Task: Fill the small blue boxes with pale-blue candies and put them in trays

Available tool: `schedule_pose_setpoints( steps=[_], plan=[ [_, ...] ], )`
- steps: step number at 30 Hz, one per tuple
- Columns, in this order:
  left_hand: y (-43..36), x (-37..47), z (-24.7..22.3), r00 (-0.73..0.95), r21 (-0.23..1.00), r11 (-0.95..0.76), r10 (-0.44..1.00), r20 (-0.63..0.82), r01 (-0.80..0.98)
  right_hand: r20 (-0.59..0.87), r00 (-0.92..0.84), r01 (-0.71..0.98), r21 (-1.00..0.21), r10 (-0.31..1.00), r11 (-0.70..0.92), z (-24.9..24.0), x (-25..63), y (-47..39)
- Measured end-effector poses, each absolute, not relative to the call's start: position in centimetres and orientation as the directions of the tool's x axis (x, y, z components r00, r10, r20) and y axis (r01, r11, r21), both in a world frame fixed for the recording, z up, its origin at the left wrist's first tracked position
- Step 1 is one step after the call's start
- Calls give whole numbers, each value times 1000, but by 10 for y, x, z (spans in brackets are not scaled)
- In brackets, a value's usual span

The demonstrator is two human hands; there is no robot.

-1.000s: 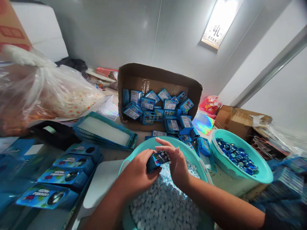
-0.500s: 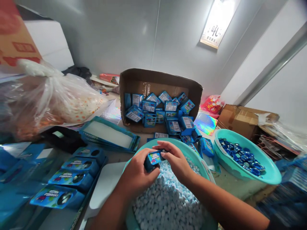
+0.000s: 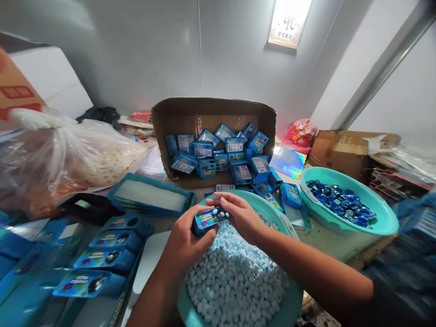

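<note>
My left hand [image 3: 185, 238] is wrapped round a small blue candy box [image 3: 205, 220], its printed face up and pale candies showing at its right end. Beside that end is my right hand [image 3: 242, 217], fingers bent close together over the candies; whatever lies under them is hidden. Both hands are above a turquoise tub [image 3: 184, 302] full of pale blue candies [image 3: 235, 277]. An open carton [image 3: 214, 108] of similar blue boxes [image 3: 235, 145] lies behind the tub.
At the right stands a turquoise basin [image 3: 388, 225] of shiny blue round pieces [image 3: 340, 202]. Blue boxes with round openings [image 3: 98, 258] line a tray at the left. Stacked blue trays [image 3: 150, 195], a clear plastic bag [image 3: 78, 154] and brown cartons [image 3: 344, 150] lie further back.
The held box has turned, and pale candies now show at its right end. My right fingers have shifted to above that end. The whole view has swung slightly.
</note>
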State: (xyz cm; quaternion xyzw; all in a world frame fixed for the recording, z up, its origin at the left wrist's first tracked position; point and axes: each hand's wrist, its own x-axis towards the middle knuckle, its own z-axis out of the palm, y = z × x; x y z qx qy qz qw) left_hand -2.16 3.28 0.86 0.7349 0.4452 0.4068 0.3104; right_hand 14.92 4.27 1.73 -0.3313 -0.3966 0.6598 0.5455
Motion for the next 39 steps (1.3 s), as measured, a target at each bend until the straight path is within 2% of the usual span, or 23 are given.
schedule_pose_setpoints(
  steps=[4, 8, 11, 17, 20, 26, 28, 30, 32, 35, 37, 39],
  plan=[
    [35, -23, 3, 231, 826, -407, 912, 340, 390, -23, -287, -488, -857, 958, -167, 16, 156, 46],
    [37, -25, 0, 289, 779, -485, 872, 396, 396, 19, -316, -400, -909, 949, -115, 12, 158, 49],
    [38, -24, -1, 318, 743, -560, 826, 466, 366, -9, -300, -373, -919, 954, -126, 12, 156, 50],
    [36, -22, -1, 309, 753, -585, 807, 504, 301, -99, -337, -466, -847, 936, -257, 15, 153, 50],
    [34, -21, 2, 282, 739, -583, 811, 512, 338, -85, -358, -494, -828, 930, -266, 14, 154, 50],
    [32, -19, 5, 247, 725, -549, 835, 491, 416, -88, -432, -391, -879, 897, -274, 11, 156, 49],
    [29, -24, 5, 191, 722, -530, 844, 502, 444, -86, -426, -401, -874, 900, -273, 11, 157, 51],
    [22, -34, 5, 52, 733, -458, 862, 504, 503, -96, -399, -384, -885, 912, -262, 12, 159, 53],
    [12, -50, 9, -136, 762, -361, 855, 501, 537, -122, -369, -260, -938, 921, -229, 13, 162, 55],
    [-4, -78, 20, -334, 770, -255, 790, 515, 585, -210, -382, 187, -971, 900, -147, 14, 168, 53],
    [-12, -94, 23, -384, 723, -180, 748, 540, 667, -271, -441, 496, -868, 855, -19, 15, 171, 48],
    [-14, -107, 19, -386, 676, -106, 753, 533, 729, -289, -533, 654, -737, 795, 171, 15, 172, 41]
  ],
)
